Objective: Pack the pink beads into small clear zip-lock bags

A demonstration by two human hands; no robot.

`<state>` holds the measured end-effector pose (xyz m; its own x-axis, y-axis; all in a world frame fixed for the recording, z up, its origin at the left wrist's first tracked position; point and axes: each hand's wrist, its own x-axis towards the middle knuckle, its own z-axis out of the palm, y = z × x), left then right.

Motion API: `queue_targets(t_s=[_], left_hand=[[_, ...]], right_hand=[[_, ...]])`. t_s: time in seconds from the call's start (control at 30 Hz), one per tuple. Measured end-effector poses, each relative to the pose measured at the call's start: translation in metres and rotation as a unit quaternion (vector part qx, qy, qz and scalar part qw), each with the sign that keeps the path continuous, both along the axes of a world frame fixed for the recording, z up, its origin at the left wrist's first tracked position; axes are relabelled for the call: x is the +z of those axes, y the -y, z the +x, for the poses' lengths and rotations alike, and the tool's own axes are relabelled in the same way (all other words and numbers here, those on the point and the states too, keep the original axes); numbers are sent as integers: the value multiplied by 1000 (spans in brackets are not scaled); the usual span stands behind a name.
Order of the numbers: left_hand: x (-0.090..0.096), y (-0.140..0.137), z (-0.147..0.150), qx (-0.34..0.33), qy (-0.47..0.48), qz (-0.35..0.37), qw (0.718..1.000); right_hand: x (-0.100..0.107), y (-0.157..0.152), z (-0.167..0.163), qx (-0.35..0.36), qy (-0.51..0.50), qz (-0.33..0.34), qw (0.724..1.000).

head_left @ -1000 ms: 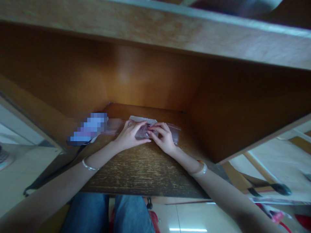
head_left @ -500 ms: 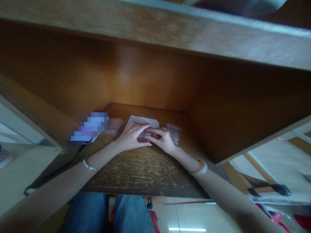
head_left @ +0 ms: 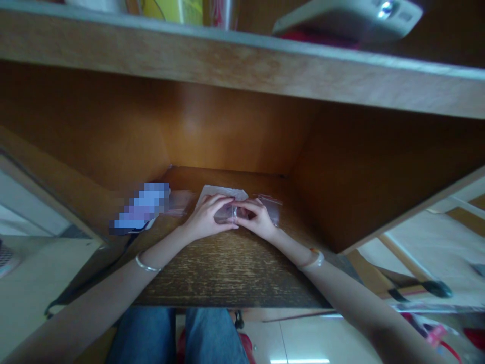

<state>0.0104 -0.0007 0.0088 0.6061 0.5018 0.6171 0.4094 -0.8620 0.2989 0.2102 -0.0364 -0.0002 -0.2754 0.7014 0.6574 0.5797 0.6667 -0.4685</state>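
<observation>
My left hand (head_left: 210, 216) and my right hand (head_left: 257, 217) meet over the wooden desk, fingers curved and fingertips close together. Between them is a small clear plastic bag (head_left: 224, 215), pinched at its right edge by both hands. A whitish, crinkled plastic sheet or bag (head_left: 223, 190) lies flat just behind the left hand. Under and beside the right hand rests a clear zip bag (head_left: 273, 210) with a reddish line along its top. More clear bags (head_left: 180, 202) lie left of the left hand. Whether anything sits inside the pinched bag cannot be made out.
Wooden walls enclose the desk (head_left: 227, 273) left, right and behind. A shelf (head_left: 242, 63) crosses above, bearing a pale device (head_left: 348, 20) and a yellow item (head_left: 172, 10). A blurred-out blue object (head_left: 142, 205) lies on the left, with a dark strap (head_left: 91, 275) near the desk's left edge.
The camera view has tilted up slightly, showing more of the shelf. The right hand's fingers have shifted a little along the bag's edge, and the fingertips are closer together.
</observation>
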Motion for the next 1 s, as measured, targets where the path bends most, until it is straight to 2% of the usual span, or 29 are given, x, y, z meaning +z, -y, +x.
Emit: queue_targets(t_s=[0.23,0.5,0.6,0.77,0.9,1.0], left_hand=[[2,4,0,-21,22,-41,999],[2,2,1,22,18,-29,999],[-1,-2,1,63,15,-22,998],[-3,-7,1,111,13,-24,993],[-4,-9,1,110,54,-52,991],[-5,-11,0,76,96,-106,987]], right_hand=[[4,1,0,8,10,12,1000],[5,-4,1,-2,-45,-1,999],[1,-7,1,-42,-42,5,998],[-2,-11,5,-113,13,-27,993],[-4,-14,8,-216,103,-65,969],[-7,-16,10,-253,150,-87,952]])
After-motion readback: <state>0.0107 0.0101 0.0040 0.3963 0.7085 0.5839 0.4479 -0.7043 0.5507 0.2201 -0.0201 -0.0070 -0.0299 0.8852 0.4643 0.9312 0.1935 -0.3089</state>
